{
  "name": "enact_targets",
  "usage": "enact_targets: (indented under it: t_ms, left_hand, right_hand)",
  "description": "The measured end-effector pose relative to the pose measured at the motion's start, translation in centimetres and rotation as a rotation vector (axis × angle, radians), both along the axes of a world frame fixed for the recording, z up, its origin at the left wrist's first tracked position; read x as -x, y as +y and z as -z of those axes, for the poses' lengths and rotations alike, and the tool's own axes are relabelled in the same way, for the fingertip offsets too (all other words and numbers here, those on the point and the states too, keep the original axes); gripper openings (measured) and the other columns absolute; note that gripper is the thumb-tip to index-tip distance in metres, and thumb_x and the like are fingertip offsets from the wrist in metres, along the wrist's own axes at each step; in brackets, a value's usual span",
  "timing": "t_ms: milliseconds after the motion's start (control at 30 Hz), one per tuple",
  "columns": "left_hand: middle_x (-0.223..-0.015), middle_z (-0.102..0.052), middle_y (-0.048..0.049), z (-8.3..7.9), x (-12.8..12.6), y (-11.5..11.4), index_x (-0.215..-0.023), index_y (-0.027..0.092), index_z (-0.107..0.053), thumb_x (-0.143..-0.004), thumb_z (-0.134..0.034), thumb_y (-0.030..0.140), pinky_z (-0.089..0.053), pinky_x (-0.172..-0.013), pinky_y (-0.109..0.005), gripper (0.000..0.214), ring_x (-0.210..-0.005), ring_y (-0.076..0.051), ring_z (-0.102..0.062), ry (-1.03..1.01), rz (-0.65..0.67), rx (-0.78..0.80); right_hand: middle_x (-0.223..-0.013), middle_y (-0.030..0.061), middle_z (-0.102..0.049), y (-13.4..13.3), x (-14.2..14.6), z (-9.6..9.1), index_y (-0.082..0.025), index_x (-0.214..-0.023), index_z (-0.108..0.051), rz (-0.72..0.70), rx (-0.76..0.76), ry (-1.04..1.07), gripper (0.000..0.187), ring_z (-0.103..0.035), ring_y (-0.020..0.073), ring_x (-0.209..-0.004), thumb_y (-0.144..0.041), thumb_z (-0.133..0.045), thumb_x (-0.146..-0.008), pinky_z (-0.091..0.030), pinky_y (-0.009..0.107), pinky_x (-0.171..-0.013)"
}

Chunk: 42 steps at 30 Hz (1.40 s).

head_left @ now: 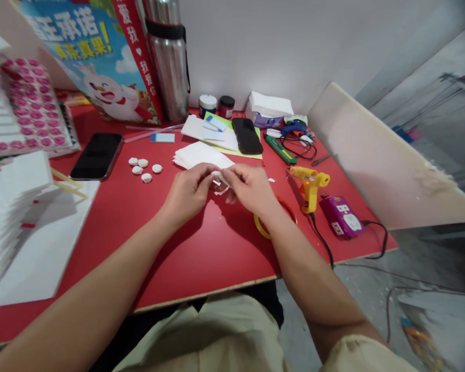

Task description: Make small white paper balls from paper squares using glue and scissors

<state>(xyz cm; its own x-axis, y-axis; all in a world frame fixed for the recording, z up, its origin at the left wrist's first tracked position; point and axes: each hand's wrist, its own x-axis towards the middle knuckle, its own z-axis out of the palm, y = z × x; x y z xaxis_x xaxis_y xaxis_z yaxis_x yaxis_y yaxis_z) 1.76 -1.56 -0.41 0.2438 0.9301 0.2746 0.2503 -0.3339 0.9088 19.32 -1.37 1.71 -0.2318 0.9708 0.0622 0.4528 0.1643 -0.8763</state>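
My left hand [189,189] and my right hand [248,186] meet over the middle of the red table [201,253]. Both pinch one small crumpled piece of white paper [218,181] between their fingertips. Just behind the hands lies a stack of white paper sheets [201,154]. Several small white round paper balls [144,168] lie to the left of the hands.
A black phone [96,155] lies at the left, another black phone [247,135] at the back. A yellow glue gun [310,187], a purple power strip [341,217] and a yellow ring [261,228] sit to the right. A steel flask [167,59] and a colourful box [95,57] stand behind.
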Motion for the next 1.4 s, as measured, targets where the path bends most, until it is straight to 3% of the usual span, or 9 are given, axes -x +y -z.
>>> enact_targets:
  t_ms: [100, 200, 300, 467, 667, 900, 1033, 1233, 1400]
  left_hand:
    - [-0.095, -0.076, -0.0071, -0.3, 0.3, 0.2, -0.113, 0.017, -0.07, -0.101, -0.051, 0.029, -0.054, -0.079, -0.031, 0.025, -0.085, -0.021, -0.071, 0.092, 0.02, -0.079]
    - [-0.104, -0.074, -0.0085, -0.4, 0.5, 0.3, -0.111, 0.018, -0.07, -0.1, -0.049, 0.026, -0.051, -0.087, -0.032, 0.024, -0.096, -0.022, -0.068, 0.154, 0.03, -0.168]
    - [-0.1, -0.073, -0.0071, -0.3, 0.5, 0.4, -0.112, 0.019, -0.069, -0.101, -0.048, 0.027, -0.051, -0.085, -0.032, 0.025, -0.09, -0.02, -0.068, 0.125, 0.057, -0.148]
    - [-0.1, -0.073, -0.0058, -0.2, 0.5, 0.5, -0.113, 0.019, -0.068, -0.101, -0.051, 0.03, -0.052, -0.081, -0.031, 0.023, -0.082, -0.018, -0.067, 0.032, 0.021, -0.078]
    - [-0.1, -0.074, -0.0063, -0.2, 0.3, 0.5, -0.111, 0.017, -0.069, -0.098, -0.056, 0.03, -0.053, -0.078, -0.03, 0.023, -0.08, -0.016, -0.067, -0.017, -0.013, -0.043]
    - [-0.104, -0.075, -0.009, -0.3, 0.3, 0.2, -0.116, 0.015, -0.072, -0.098, -0.058, 0.031, -0.054, -0.077, -0.029, 0.028, -0.083, -0.017, -0.07, 0.014, -0.035, -0.062]
    - [-0.1, -0.076, -0.0089, -0.3, 0.0, 0.1, -0.116, 0.014, -0.074, -0.098, -0.057, 0.026, -0.054, -0.077, -0.029, 0.027, -0.082, -0.017, -0.069, 0.087, -0.081, -0.197]
    - [-0.103, -0.077, -0.0122, 0.4, -0.3, 0.2, -0.121, 0.011, -0.073, -0.1, -0.05, 0.019, -0.053, -0.088, -0.034, 0.032, -0.094, -0.022, -0.071, 0.257, -0.146, -0.481]
    - [-0.102, -0.077, -0.0145, 0.5, -0.1, 0.1, -0.127, 0.012, -0.071, -0.1, -0.048, 0.021, -0.054, -0.084, -0.036, 0.036, -0.091, -0.024, -0.07, 0.352, -0.117, -0.465]
  right_hand:
    - [-0.081, 0.0104, -0.075, 0.7, -0.4, -0.1, -0.017, -0.099, -0.064, 0.023, 0.43, 0.442, 0.046, -0.067, 0.0178, -0.057, -0.06, -0.051, -0.1, -0.056, 0.031, -0.055]
    - [-0.079, 0.0097, -0.074, 1.0, -0.6, -0.2, -0.014, -0.097, -0.065, -0.039, 0.665, 0.619, 0.036, -0.064, 0.0152, -0.055, -0.049, -0.058, -0.1, -0.055, 0.028, -0.051]
    - [-0.073, 0.003, -0.069, 0.8, -0.7, -0.4, -0.015, -0.095, -0.064, -0.103, 0.717, 0.724, 0.023, -0.056, 0.011, -0.052, -0.038, -0.065, -0.097, -0.05, 0.023, -0.048]
    - [-0.071, -0.0025, -0.057, 0.4, -0.6, -0.6, -0.016, -0.089, -0.065, -0.143, 0.709, 0.763, 0.022, -0.043, 0.0071, -0.052, -0.036, -0.073, -0.091, -0.048, 0.022, -0.05]
    - [-0.072, -0.0035, -0.053, 0.2, -0.1, -0.3, -0.015, -0.082, -0.067, -0.118, 0.527, 0.646, 0.026, -0.038, 0.0052, -0.051, -0.038, -0.078, -0.085, -0.044, 0.022, -0.049]
    - [-0.058, -0.0039, -0.057, -0.2, 0.2, -0.3, -0.019, -0.071, -0.06, 0.027, 0.044, 0.123, 0.03, -0.047, 0.0083, -0.043, -0.035, -0.063, -0.095, -0.038, 0.024, -0.047]
    - [-0.059, -0.0021, -0.062, -0.5, 0.6, -0.2, -0.019, -0.067, -0.063, 0.131, -0.194, -0.053, 0.028, -0.051, 0.0098, -0.051, -0.027, -0.063, -0.094, -0.038, 0.026, -0.056]
    - [-0.07, 0.0016, -0.072, -1.0, 1.6, 0.1, -0.018, -0.077, -0.066, 0.144, -0.273, -0.112, 0.023, -0.062, 0.0137, -0.063, -0.026, -0.059, -0.098, -0.044, 0.027, -0.066]
    - [-0.072, 0.0019, -0.073, -0.8, 1.1, 0.2, -0.019, -0.079, -0.066, 0.097, -0.257, -0.088, 0.023, -0.065, 0.0143, -0.065, -0.025, -0.058, -0.099, -0.045, 0.027, -0.066]
